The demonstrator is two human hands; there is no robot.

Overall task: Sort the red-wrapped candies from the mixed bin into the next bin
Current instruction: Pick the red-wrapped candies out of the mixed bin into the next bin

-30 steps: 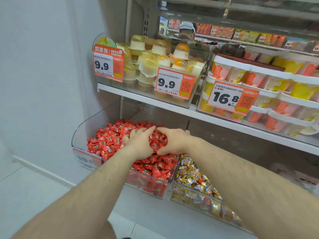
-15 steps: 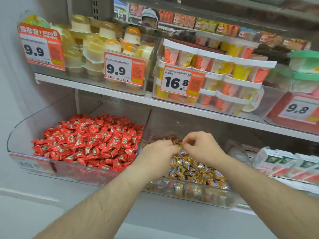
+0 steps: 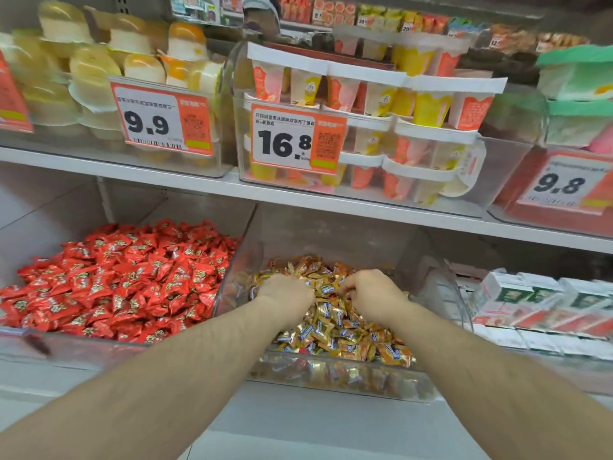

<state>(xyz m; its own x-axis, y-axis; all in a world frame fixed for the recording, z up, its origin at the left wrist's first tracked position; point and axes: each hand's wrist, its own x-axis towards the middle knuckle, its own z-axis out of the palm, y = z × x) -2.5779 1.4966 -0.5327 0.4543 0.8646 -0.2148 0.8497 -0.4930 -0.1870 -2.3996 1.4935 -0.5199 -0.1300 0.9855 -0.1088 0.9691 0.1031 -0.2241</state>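
A clear bin (image 3: 331, 373) at the centre holds a heap of gold-wrapped candies (image 3: 338, 330); a few reddish wrappers show low behind its front wall. To its left, a second clear bin (image 3: 83, 348) is piled with red-wrapped candies (image 3: 126, 277). Both my hands are down in the gold heap. My left hand (image 3: 287, 293) lies knuckles up with its fingers buried among the wrappers. Just to the right, my right hand (image 3: 371, 293) has its fingers curled and pinches a candy at the top of the heap.
A white shelf (image 3: 331, 207) runs just above the bins and carries clear boxes of jelly cups (image 3: 365, 127) with orange price tags (image 3: 295, 141). Small cartons (image 3: 547, 300) are stacked to the right of the gold bin.
Both hands left the red candy bin, moved right to the gold bin and have now sunk into its heap. The view has swung right with them.
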